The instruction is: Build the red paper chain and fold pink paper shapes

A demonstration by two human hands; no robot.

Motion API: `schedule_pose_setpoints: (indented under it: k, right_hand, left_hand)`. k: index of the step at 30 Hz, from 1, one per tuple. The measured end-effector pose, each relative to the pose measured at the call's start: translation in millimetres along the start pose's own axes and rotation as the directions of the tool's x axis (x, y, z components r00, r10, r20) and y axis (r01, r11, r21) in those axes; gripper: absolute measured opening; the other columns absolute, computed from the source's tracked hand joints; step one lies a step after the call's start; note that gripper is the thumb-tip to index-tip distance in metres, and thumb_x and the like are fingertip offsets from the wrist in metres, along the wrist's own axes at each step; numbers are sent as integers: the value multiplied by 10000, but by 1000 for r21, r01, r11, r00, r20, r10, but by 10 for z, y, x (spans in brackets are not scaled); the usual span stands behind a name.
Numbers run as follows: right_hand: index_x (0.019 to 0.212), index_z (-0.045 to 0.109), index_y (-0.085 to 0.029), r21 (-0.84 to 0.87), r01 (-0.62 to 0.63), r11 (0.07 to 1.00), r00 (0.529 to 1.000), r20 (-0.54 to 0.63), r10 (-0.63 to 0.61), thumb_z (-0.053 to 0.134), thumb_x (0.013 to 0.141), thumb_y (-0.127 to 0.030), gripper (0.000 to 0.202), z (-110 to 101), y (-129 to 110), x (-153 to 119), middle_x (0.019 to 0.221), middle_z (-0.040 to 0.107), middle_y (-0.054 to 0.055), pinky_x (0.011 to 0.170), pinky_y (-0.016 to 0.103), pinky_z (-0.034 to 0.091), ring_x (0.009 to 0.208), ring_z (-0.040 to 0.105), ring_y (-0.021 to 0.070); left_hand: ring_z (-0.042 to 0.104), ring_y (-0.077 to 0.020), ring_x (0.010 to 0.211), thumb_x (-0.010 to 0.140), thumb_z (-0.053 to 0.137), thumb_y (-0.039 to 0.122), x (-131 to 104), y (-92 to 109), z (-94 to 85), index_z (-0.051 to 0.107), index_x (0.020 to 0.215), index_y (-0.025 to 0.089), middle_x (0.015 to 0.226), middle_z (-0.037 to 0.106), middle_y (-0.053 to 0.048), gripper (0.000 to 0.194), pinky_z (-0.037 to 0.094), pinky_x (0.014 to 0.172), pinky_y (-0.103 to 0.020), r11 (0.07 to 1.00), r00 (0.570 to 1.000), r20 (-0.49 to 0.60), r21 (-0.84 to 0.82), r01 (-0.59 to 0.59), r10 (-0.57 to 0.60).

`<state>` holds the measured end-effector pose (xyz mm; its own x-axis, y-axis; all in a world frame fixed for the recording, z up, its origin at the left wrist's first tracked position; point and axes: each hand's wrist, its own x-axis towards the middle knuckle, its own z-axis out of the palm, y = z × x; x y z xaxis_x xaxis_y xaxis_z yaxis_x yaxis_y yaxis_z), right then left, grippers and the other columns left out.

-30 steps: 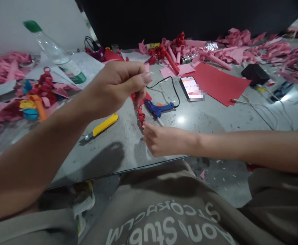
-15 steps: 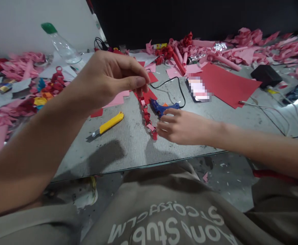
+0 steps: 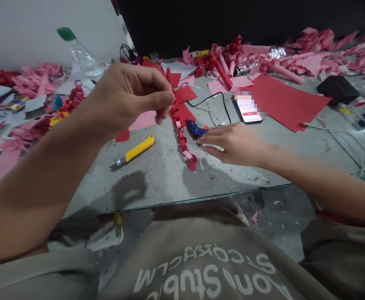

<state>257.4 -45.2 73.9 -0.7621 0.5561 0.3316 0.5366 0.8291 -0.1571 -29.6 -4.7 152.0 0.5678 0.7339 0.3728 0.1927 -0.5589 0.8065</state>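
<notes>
My left hand (image 3: pixel 132 98) is raised above the grey table (image 3: pixel 157 175) and pinches the top of a red and pink paper chain (image 3: pixel 182 137), which hangs down with its lowest loop just over the tabletop. My right hand (image 3: pixel 232 143) rests flat on the table with fingers spread, right beside the chain's lower end and over the handle of a blue glue gun (image 3: pixel 197 129). It holds nothing that I can see.
A yellow utility knife (image 3: pixel 137 152) lies left of the chain. A phone (image 3: pixel 249 109) and red paper sheet (image 3: pixel 282 102) sit behind my right hand. A plastic bottle (image 3: pixel 80 54), pink paper scraps, rolled paper tubes, a black box (image 3: pixel 337 89) and cables crowd the back.
My right hand let go of the chain's lower end and moved right, onto the table by the glue gun. The chain now hangs free from my left hand.
</notes>
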Motion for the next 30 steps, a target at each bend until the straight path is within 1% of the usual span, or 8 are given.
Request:
schedule_pose_setpoints:
  k: [2,4,6,9,15,21,26,30]
  right_hand:
    - [1188,801,-168,236,-103,966,976,-161,143,630,1087,-269,223,-5,-63,97,1083,828,86,808,318,579,872,756,183]
    - [1184,796,-162,487,-121,865,929,-251,272,679,1056,-281,211,-24,-133,233,1112,826,88,800,310,619,889,765,182]
    - [1194,784,-164,667,-98,738,895,-265,358,702,1032,-291,222,-45,-201,372,1092,816,69,739,293,637,821,752,162]
    - [1170,779,-169,820,-86,567,881,-204,428,750,999,-305,221,-60,-290,514,1012,803,34,659,273,633,709,717,134]
    - [988,787,-151,883,-36,469,823,-240,515,874,925,-432,301,-21,-434,562,810,770,19,604,263,616,623,691,131]
    - [952,780,-152,898,-25,440,823,-231,519,795,995,-502,353,-39,-482,548,836,784,34,577,228,599,630,703,118]
    - [961,780,-161,903,-42,428,860,-185,475,737,1027,-563,410,-60,-455,492,905,794,37,596,207,602,641,713,103]
    - [1013,779,-164,951,-53,306,885,-97,456,762,1011,-558,394,-32,-416,468,972,800,42,577,204,586,643,700,92]
  left_hand:
    - [576,-116,672,914,871,595,-18,2,22,749,882,283,714,680,44,337,539,658,-365,1000,999,34,-16,15,-14]
    - [579,-119,725,937,870,533,-31,-1,59,758,913,288,755,695,51,270,554,717,-363,999,998,56,-40,27,-25]
    - [578,-134,760,940,873,503,-40,-7,105,773,940,282,784,717,40,242,566,759,-374,996,998,56,-73,41,-37]
    - [589,-150,756,909,903,488,-47,-11,173,795,937,278,769,722,22,238,551,736,-372,987,998,32,-150,57,-53]
    - [598,-126,728,855,951,491,-59,4,245,788,889,276,763,683,34,272,513,694,-350,958,993,-16,-266,104,-113]
    - [602,-137,741,917,906,427,-70,-82,231,799,928,288,787,694,28,176,532,699,-364,957,998,-10,-285,59,-64]
    - [616,-141,802,1000,820,415,-114,-108,263,799,1017,303,877,718,26,115,571,737,-379,992,997,-69,-122,-41,32]
    - [639,-130,851,1032,787,401,-166,-30,334,795,1038,301,942,750,37,100,594,745,-368,986,977,-151,100,-137,151]
